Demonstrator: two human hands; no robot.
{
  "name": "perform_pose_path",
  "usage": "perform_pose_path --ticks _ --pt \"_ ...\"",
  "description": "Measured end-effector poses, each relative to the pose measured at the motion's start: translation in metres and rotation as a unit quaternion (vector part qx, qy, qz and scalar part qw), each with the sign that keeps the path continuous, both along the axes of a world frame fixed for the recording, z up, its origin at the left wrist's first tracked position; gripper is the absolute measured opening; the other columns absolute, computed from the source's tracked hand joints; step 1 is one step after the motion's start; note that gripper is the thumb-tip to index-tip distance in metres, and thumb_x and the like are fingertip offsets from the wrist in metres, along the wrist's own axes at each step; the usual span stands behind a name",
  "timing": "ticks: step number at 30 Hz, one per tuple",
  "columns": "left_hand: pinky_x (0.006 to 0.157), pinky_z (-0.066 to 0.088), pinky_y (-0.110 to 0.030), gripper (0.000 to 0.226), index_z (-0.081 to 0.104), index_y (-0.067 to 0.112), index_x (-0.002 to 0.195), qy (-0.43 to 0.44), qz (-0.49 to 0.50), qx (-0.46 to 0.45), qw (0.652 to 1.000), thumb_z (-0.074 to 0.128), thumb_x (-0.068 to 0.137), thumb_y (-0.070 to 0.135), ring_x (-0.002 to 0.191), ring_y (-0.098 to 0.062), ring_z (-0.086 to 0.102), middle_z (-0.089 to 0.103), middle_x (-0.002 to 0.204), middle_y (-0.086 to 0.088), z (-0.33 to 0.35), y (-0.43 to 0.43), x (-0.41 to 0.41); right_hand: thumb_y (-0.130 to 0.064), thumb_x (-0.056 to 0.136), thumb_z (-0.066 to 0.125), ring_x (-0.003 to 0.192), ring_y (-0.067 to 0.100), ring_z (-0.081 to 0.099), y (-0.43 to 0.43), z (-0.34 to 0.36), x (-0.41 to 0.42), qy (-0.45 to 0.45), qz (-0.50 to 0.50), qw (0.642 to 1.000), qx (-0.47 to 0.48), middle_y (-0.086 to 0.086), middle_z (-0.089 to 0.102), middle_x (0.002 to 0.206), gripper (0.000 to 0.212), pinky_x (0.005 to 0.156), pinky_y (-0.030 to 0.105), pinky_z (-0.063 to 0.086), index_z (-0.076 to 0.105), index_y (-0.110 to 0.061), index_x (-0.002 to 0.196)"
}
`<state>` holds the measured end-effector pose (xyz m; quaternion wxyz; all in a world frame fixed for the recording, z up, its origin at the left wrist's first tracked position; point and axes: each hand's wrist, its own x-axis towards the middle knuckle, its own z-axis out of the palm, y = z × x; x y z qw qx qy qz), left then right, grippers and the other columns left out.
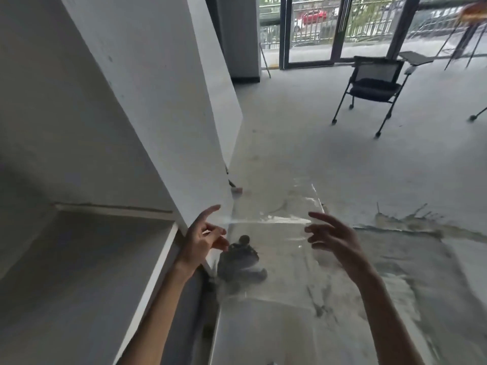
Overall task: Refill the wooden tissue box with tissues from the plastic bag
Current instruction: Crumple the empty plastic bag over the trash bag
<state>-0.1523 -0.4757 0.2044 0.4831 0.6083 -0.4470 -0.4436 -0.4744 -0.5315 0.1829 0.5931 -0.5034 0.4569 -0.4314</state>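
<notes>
A clear, empty-looking plastic bag (268, 259) hangs in the air between my two hands, with a bright crease across it at finger height. My left hand (204, 241) is at the bag's left edge, fingers spread, index finger pointing up, fingertips touching the film. My right hand (332, 238) is at the bag's right edge, fingers apart and only lightly bent. No pinch on the film is visible at either hand. Neither the wooden tissue box nor any tissues are in view.
A white shelf unit (158, 127) fills the left, with a lower shelf board (147, 272) beside my left forearm. A dark object (239, 259) lies on the concrete floor behind the bag. A black wheeled chair (369, 85) stands far right before glass doors (311, 30).
</notes>
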Motion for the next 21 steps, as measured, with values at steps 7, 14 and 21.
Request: perform_pose_path --ticks 7,14,21 --pt "0.066 0.056 -0.026 0.024 0.073 0.033 0.079 -0.152 0.004 0.017 0.988 0.069 0.088 0.011 0.069 -0.018 0.070 0.072 0.070 0.003 0.003 -0.018 0.028 0.002 0.079 0.074 0.070 0.017 0.067 -0.013 -0.004 0.001 0.060 -0.031 0.997 -0.029 0.002 0.075 0.076 0.024 0.064 0.030 0.051 0.074 -0.022 0.080" --pt "0.099 0.041 -0.038 0.029 0.062 0.028 0.105 -0.526 0.040 -0.013 0.849 0.073 0.080 0.019 0.117 -0.029 0.046 0.044 0.120 -0.003 0.015 -0.010 0.060 -0.014 0.086 0.072 0.087 0.006 0.068 -0.024 0.025 0.063 0.190 -0.068 0.955 -0.216 -0.009 0.070 0.086 0.016 0.080 0.014 0.048 0.065 -0.027 0.082" --pt "0.089 0.053 -0.034 0.016 0.069 0.018 0.103 -0.268 -0.160 -0.034 0.949 0.069 0.088 0.018 0.092 -0.014 0.069 0.074 0.099 0.001 0.040 -0.024 0.056 -0.029 0.089 0.068 0.114 0.017 0.059 -0.035 0.109 0.152 0.316 0.102 0.832 -0.445 -0.005 0.069 0.107 0.012 0.101 0.030 0.044 0.067 -0.021 0.098"
